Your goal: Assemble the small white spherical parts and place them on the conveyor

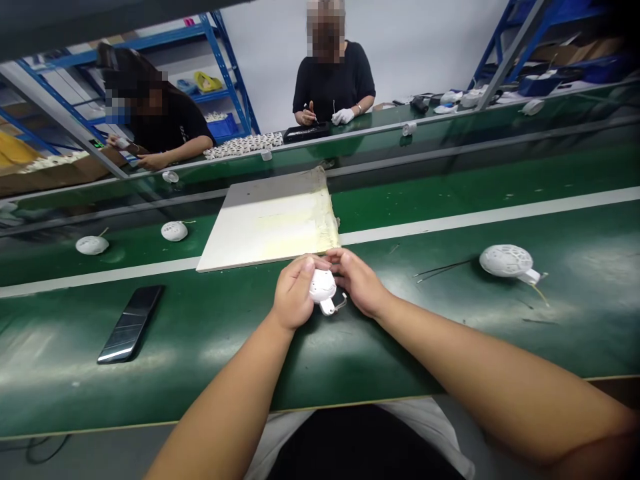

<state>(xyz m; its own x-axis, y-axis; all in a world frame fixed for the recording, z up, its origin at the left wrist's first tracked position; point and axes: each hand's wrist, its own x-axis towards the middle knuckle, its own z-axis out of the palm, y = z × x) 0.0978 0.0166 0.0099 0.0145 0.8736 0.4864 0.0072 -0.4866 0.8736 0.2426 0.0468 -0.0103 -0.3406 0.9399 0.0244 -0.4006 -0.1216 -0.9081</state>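
Observation:
A small white round plastic part [323, 288] with a short stub and thin wire is held just above the green work surface [210, 333]. My left hand [294, 293] is closed around its left side. My right hand [357, 280] grips it from the right, fingers curled over its top edge. Both hands meet near the front edge of a white board [260, 227] smeared yellowish along its right side.
A black phone [131, 323] lies at the left. A white perforated dome part [507, 261] with a wire rests at the right; two more white parts [174, 231] [92, 245] sit at the far left. Two people in black work across the belt, with blue shelves behind.

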